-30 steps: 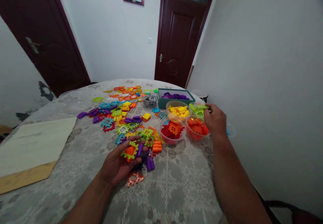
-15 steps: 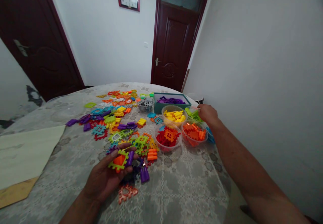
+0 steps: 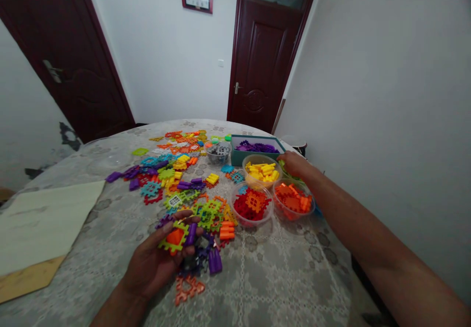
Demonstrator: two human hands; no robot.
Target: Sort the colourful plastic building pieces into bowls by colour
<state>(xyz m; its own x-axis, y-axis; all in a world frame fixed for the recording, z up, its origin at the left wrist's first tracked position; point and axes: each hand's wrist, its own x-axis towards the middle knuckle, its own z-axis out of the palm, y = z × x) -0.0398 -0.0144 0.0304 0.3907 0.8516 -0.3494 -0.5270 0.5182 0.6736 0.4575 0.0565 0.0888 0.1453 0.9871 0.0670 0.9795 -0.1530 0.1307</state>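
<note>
My left hand (image 3: 156, 258) is closed around a few plastic building pieces, held above the near pile. Between its thumb and fingers show a lime-green toothed frame (image 3: 169, 243), an orange piece (image 3: 175, 236) and a purple ribbed connector (image 3: 191, 234). My right hand (image 3: 294, 164) reaches far across to the lime-green pieces (image 3: 289, 174) behind the bowl of orange pieces (image 3: 292, 197). Its fingertips point down at them and are mostly hidden, so its grip does not show. Just below my left hand lie a salmon triangular piece (image 3: 188, 287) and a purple connector (image 3: 215, 261).
Clear bowls hold red pieces (image 3: 247, 206), yellow connectors (image 3: 263, 172) and grey pieces (image 3: 219, 151). A teal box (image 3: 239, 157) contains purple pieces. Mixed pieces (image 3: 165, 175) spread over the table's middle and left. A pale sheet (image 3: 47, 219) lies at left, and a wall (image 3: 386, 96) rises at right.
My right hand has moved left and lower among the lime-green pieces. The left hand keeps its pieces almost in place. The view has turned slightly left.
</note>
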